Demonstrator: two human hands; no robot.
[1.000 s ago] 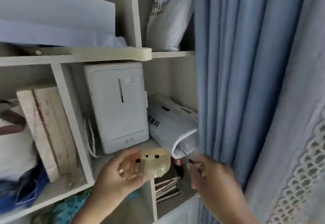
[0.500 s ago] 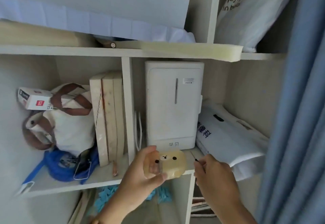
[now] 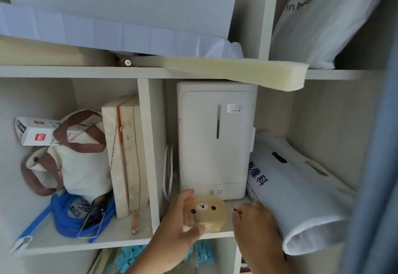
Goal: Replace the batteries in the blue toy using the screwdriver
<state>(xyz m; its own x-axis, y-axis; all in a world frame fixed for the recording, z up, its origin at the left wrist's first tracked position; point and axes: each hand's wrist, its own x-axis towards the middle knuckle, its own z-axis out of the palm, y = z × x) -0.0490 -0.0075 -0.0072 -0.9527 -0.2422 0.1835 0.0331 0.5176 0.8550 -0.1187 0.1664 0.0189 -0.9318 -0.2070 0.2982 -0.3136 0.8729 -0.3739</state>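
Note the left hand [image 3: 178, 228], fingers curled round a bear-faced amber case [image 3: 207, 212] at the shelf's [image 3: 86, 244] front edge, and the right hand [image 3: 254, 224] pinching the thin screwdriver [image 3: 232, 204] just beside it. Probably best: park the case first, then fetch the blue toy [image 3: 62, 220], seemingly lying well apart near the left compartment's front edge.

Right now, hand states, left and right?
Left hand: gripping the yellowish bear-face toy.
Right hand: pinching a thin screwdriver.
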